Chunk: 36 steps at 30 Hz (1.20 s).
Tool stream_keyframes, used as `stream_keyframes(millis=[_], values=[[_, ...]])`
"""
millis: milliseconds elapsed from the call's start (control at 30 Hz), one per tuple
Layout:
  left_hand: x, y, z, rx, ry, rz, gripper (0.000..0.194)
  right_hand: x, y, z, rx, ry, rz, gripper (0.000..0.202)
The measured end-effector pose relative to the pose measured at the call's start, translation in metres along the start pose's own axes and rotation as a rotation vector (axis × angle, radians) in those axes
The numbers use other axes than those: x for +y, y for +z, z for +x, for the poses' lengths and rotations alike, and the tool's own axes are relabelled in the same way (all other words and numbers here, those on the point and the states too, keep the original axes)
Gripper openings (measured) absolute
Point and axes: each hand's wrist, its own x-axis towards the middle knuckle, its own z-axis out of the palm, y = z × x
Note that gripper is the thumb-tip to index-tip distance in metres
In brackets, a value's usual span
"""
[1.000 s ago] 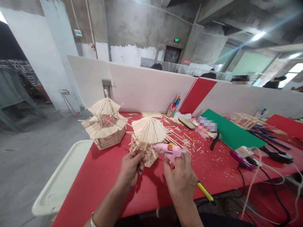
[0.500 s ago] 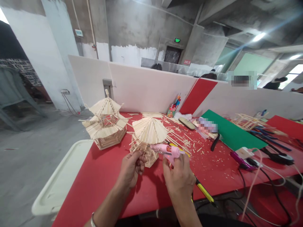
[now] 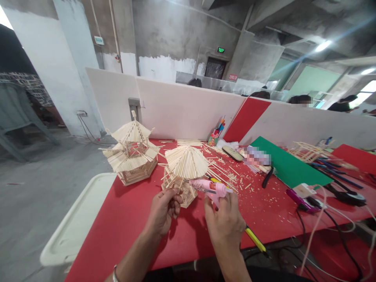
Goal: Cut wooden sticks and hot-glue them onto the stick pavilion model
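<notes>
My right hand [image 3: 226, 219] is wrapped round a pink hot glue gun [image 3: 210, 187], its nozzle pointing left toward the pavilion model. This small pavilion [image 3: 188, 162] is built of thin wooden sticks, with a cone-like roof over an open lattice base. At the base's front left, my left hand [image 3: 166, 209] has its thumb and fingers pinched together. Whatever lies between those fingertips is too small to make out. A larger two-roofed stick pavilion [image 3: 132, 152] stands on the red table [image 3: 117, 231] to the left.
Loose wooden sticks [image 3: 190, 143] and chips lie behind and right of the small model. A yellow cutter knife [image 3: 255, 239] rests at the front edge. Farther right are a green board [image 3: 288, 162], a power strip [image 3: 302, 200] and cables. A white partition [image 3: 188, 105] closes the back.
My right hand and the glue gun have shifted slightly right, so the nozzle is a little farther from my left fingers. My left hand stays almost still.
</notes>
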Motion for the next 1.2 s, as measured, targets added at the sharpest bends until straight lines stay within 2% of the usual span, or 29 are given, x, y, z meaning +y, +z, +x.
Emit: stream_keyframes(millis=[700, 1200], values=[[0.0011, 0.0034, -0.0011, 0.012, 0.053, 0.022, 0.021, -0.0041, -0.0026, 0.0027, -0.035, -0.005, 0.005, 0.024], [-0.0021, -0.0003, 0.001, -0.009, -0.016, 0.007, 0.021, -0.0001, 0.0001, -0.0016, 0.002, 0.02, 0.004, 0.029]])
